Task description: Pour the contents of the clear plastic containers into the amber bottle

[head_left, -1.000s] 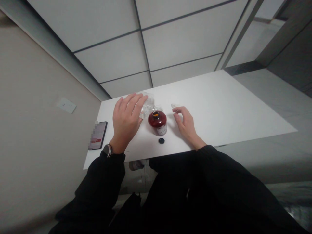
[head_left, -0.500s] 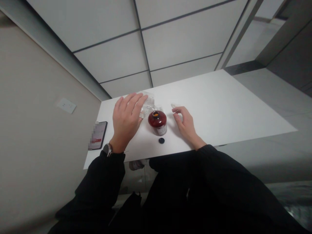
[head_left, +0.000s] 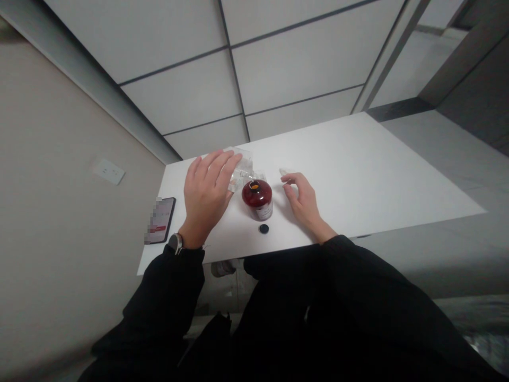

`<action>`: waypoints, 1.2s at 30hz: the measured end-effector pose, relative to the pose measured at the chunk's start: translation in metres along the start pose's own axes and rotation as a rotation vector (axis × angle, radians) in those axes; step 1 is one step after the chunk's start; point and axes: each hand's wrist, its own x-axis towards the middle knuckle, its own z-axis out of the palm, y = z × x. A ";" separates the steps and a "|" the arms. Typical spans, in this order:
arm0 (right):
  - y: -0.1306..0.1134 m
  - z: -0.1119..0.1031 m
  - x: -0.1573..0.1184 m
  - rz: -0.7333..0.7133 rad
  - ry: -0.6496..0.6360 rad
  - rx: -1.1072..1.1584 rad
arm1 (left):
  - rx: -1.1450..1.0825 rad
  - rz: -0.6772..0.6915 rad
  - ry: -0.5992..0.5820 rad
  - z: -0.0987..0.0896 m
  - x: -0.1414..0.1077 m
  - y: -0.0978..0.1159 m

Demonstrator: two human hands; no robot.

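A dark red glass bottle (head_left: 257, 197) with a pale label stands upright and uncapped on the white table (head_left: 350, 170). Its round black cap (head_left: 263, 228) lies in front of it. To the bottle's left is my left hand (head_left: 209, 193), back upward and fingers spread, over clear plastic packaging (head_left: 243, 165); its palm side is hidden. My right hand (head_left: 302, 199) rests on the table right of the bottle, fingers loosely curved and apart, holding nothing visible. A small clear piece (head_left: 283, 172) lies by its fingertips.
A phone (head_left: 160, 220) lies at the table's left end, beside the wall with a socket (head_left: 109, 171). White panels (head_left: 294, 69) stand behind the table. The table's front edge is close to my body.
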 end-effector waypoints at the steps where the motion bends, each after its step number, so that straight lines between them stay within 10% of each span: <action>1: 0.000 0.000 0.000 0.003 -0.001 -0.001 | -0.002 0.003 0.003 0.000 0.000 0.000; 36: 0.000 -0.003 0.000 0.026 0.000 0.007 | 0.007 -0.001 -0.002 -0.002 0.000 0.001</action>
